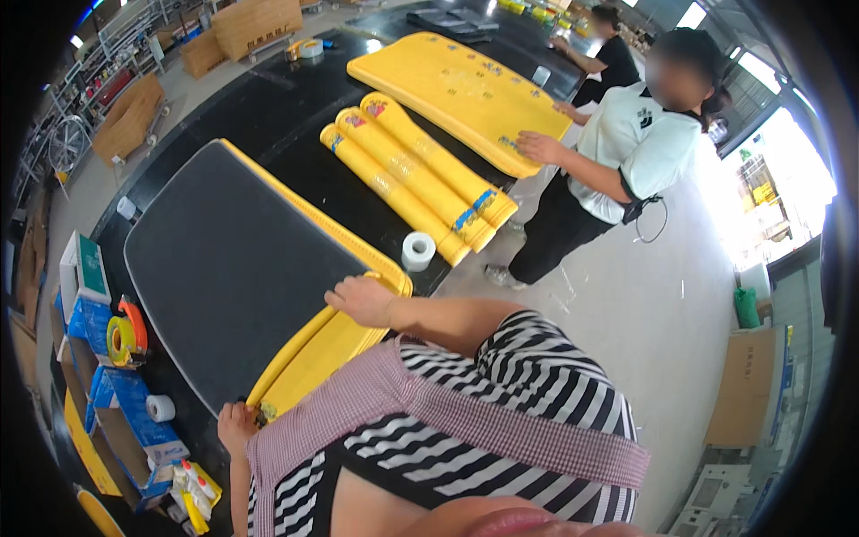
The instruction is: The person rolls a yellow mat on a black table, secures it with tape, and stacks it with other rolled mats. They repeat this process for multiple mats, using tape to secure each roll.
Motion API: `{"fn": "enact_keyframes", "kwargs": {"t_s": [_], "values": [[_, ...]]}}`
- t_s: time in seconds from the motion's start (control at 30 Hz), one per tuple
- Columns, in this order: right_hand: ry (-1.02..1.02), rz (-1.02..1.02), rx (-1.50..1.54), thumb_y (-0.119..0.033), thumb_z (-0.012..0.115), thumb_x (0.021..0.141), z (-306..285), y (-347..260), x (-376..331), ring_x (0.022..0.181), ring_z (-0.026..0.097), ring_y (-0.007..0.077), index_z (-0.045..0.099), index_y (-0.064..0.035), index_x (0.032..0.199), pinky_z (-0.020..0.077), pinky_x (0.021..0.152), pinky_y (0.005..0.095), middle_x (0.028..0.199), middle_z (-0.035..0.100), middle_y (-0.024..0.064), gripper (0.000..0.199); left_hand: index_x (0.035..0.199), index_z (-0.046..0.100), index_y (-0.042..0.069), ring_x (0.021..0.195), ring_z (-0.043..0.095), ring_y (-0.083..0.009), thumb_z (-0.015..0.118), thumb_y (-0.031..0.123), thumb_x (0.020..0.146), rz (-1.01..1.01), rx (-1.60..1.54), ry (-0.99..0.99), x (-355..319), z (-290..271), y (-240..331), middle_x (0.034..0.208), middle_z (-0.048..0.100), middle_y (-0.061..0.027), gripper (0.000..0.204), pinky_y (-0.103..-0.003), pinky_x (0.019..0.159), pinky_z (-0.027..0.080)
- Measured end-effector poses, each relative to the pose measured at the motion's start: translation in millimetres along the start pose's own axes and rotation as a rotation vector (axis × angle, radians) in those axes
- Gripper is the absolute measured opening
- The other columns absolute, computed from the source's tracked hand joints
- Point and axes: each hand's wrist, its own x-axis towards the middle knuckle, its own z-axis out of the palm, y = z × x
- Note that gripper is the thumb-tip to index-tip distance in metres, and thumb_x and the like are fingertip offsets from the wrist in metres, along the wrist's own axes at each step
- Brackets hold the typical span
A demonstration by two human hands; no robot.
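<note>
On the black table lies a yellow mat (309,365), its dark grey backing (233,259) facing up and its near edge turned over so a yellow strip shows. More yellow edging sticks out beneath it along the far side. My right hand (360,302) is closed on the near right corner of the turned edge, fingers curled over it. At the near left corner, my left hand (237,430) grips the same edge; its fingers are partly hidden. A white roll of tape or labels (418,251) stands just beyond my right hand.
Three rolled yellow mats (416,170) lie further off. Across the table a co-worker (626,152) rests both hands on a flat yellow mat (456,89). At left are blue boxes (134,407), a tape dispenser (127,336) and a small white roll (160,408).
</note>
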Motion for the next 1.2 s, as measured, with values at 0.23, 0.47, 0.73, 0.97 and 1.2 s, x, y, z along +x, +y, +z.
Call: {"fn": "enact_keyframes", "kwargs": {"t_s": [0.23,0.47,0.73,0.97,1.2], "values": [[-0.011,0.009,0.026,-0.011,0.063,0.091,-12.9,5.7,5.1,0.108,0.059,0.027,0.066,-0.0076,0.107,0.0499,0.092,0.0371,0.11,0.058,0.0106,0.017,0.094,0.065,0.006,0.083,0.064,-0.0382,0.071,0.009,0.09,-0.019,-0.166,0.032,17.3,-6.1,-0.3,0.092,0.062,-0.0128,0.008,-0.046,0.068,0.052],[-0.036,-0.007,-0.004,-0.01,0.063,0.092,-10.8,4.0,13.7,0.109,0.054,0.0247,0.072,-0.0068,0.104,0.0446,0.098,0.0354,0.109,0.06,0.0086,0.016,0.091,0.061,0.005,0.078,0.062,-0.0396,0.072,0.008,0.088,-0.076,-0.244,-0.065,33.9,-10.6,-7.3,0.09,0.061,-0.0137,0.012,-0.045,0.067,0.05],[0.087,-0.021,-0.017,-0.008,0.06,0.093,8.4,-6.5,-3.3,0.106,0.057,0.0275,0.069,0.0029,0.111,0.0491,0.098,0.0359,0.11,0.062,0.0127,0.022,0.091,0.066,0.003,0.091,0.059,-0.0343,0.074,0.011,0.086,0.088,0.132,0.046,19.9,-1.8,5.1,0.098,0.059,-0.0133,0.012,-0.043,0.078,0.051],[-0.031,-0.013,-0.025,-0.009,0.06,0.092,5.7,5.8,15.0,0.105,0.058,0.0258,0.07,-0.001,0.111,0.051,0.094,0.035,0.107,0.063,0.0096,0.023,0.103,0.07,0.002,0.097,0.061,-0.0319,0.072,0.015,0.09,-0.025,0.147,-0.027,14.2,-5.1,17.4,0.103,0.061,-0.0136,0.018,-0.041,0.083,0.052],[-0.111,0.07,0.071,-0.009,0.06,0.091,-3.6,18.5,43.1,0.112,0.058,0.026,0.065,-0.0088,0.116,0.0525,0.094,0.0374,0.107,0.062,0.0081,0.025,0.112,0.067,0.006,0.097,0.066,-0.0334,0.07,0.015,0.093,-0.112,0.146,0.012,33.0,-8.3,22.3,0.1,0.066,-0.0126,0.021,-0.043,0.081,0.056]]}}
